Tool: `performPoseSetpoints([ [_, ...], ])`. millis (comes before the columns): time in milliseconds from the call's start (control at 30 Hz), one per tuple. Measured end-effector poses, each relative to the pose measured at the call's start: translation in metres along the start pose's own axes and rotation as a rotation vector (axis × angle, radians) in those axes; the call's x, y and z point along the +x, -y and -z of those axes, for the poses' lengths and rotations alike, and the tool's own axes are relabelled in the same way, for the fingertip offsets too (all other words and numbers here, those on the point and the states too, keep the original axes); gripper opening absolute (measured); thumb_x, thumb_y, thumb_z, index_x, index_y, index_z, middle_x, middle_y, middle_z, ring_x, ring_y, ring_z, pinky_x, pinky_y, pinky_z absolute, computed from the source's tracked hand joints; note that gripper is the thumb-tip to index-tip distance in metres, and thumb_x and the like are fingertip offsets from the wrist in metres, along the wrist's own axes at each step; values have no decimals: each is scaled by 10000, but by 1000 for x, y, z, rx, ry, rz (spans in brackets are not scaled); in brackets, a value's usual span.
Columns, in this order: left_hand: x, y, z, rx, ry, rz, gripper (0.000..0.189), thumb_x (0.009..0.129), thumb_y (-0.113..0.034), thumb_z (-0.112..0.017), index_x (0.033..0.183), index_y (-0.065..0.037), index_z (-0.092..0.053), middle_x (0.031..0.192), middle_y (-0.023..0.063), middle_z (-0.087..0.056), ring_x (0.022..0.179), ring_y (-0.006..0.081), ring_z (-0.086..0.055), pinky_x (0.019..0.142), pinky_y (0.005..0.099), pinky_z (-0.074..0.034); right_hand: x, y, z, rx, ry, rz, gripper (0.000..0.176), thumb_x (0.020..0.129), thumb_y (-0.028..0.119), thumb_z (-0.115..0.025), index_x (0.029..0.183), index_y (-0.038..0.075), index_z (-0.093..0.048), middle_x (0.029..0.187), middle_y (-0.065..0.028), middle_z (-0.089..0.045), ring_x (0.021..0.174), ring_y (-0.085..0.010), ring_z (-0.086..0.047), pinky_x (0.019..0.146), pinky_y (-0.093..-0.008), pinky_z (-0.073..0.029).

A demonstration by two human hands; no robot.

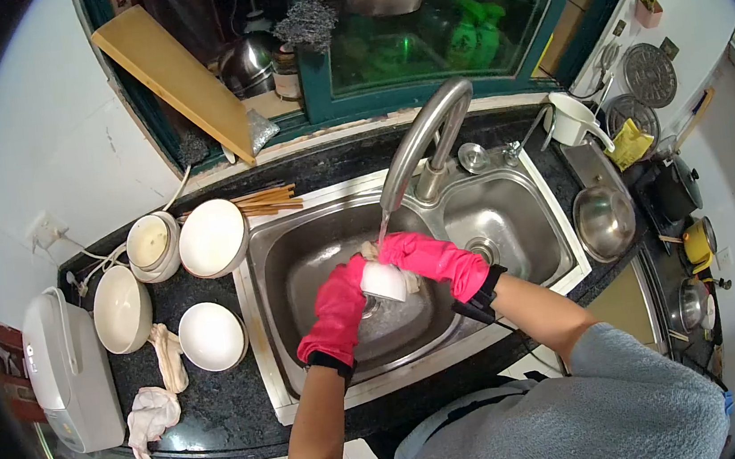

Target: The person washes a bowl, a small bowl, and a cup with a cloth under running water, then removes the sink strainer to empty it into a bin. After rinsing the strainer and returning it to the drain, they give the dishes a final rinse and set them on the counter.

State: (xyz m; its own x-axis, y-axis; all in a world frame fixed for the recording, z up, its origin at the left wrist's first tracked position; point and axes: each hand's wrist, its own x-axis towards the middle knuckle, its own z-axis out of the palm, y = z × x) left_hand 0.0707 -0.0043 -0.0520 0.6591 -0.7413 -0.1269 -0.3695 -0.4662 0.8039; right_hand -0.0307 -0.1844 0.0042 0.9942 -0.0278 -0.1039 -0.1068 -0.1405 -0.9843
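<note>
Both of my hands wear pink rubber gloves and meet over the large left basin of the steel sink, under the faucet. My left hand is closed on the side of a small white bowl, which is tilted. From the other side my right hand curls over the bowl, pressing a beige cloth against it. A thin stream of water falls from the spout onto the gloves. The fingertips are partly hidden behind the bowl and the cloth.
Left of the sink stand several white bowls, chopsticks, crumpled cloths and a white rice cooker. On the right are a metal bowl, a white pot with a handle and a black pot.
</note>
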Motion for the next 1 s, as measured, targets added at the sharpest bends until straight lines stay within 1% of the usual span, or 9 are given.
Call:
performPoseSetpoints([
  [133,-17,4,5,192,-148,-147,331,944,-358,-523,1158,-137,-644,1085,109,-683,963,275,-641,865,348,-483,-4,-14,8,66,-35,44,256,922,192,-595,1110,40,-676,1052,-124,-692,950,-205,-633,872,-325,-476],
  [233,-18,9,11,-235,-154,-158,330,934,-285,-519,1235,-180,-605,1173,153,-640,1052,335,-619,896,379,-480,-3,-24,22,-257,-8,29,203,872,154,-656,1017,17,-694,976,-133,-688,916,-207,-638,823,-341,-494],
  [400,-22,-15,28,302,-52,-220,422,909,-189,-507,1328,-204,-471,1169,199,-601,1041,396,-608,872,445,-491,0,-5,11,-289,-90,139,164,788,106,-713,908,-3,-691,876,-153,-664,873,-273,-643,782,-365,-503],
  [567,-25,-43,37,411,-4,-181,399,932,-178,-479,1329,-208,-477,1172,194,-601,1061,379,-602,888,435,-486,6,-28,7,-318,-262,77,125,753,77,-718,840,0,-673,868,-163,-658,868,-287,-645,746,-365,-507],
  [633,-13,-20,26,472,24,-152,393,941,-181,-471,1333,-219,-487,1183,186,-600,1058,359,-607,897,421,-485,2,-34,13,-713,-215,208,178,805,22,-718,980,3,-686,862,-92,-667,855,-191,-643,769,-310,-513],
  [667,1,14,12,70,-31,-190,369,953,-200,-482,1319,-199,-522,1189,160,-613,1044,314,-616,902,391,-483,0,-39,18,-704,-214,201,178,805,22,-718,980,3,-686,862,-92,-667,855,-191,-643,769,-310,-513],
  [733,0,5,16,-881,-112,19,328,974,-264,-530,1249,-112,-624,1194,88,-645,1033,183,-614,921,317,-465,-11,-49,32,-261,-153,-89,203,844,94,-719,1023,8,-681,901,-60,-676,897,-165,-635,783,-297,-514],
  [900,8,13,17,-740,-175,41,313,969,-215,-530,1229,-68,-623,1196,93,-649,1083,177,-605,946,310,-459,-71,-6,62,15,-285,-95,259,945,196,-624,1139,26,-642,1085,-47,-654,1003,-143,-590,856,-305,-490],
  [1000,18,14,0,-484,-234,-210,336,954,-141,-507,1274,-61,-571,1231,135,-627,1115,242,-605,984,329,-454,-95,5,96,439,-336,-118,307,988,196,-551,1250,35,-567,1192,-60,-609,1043,-148,-579,906,-304,-476],
])
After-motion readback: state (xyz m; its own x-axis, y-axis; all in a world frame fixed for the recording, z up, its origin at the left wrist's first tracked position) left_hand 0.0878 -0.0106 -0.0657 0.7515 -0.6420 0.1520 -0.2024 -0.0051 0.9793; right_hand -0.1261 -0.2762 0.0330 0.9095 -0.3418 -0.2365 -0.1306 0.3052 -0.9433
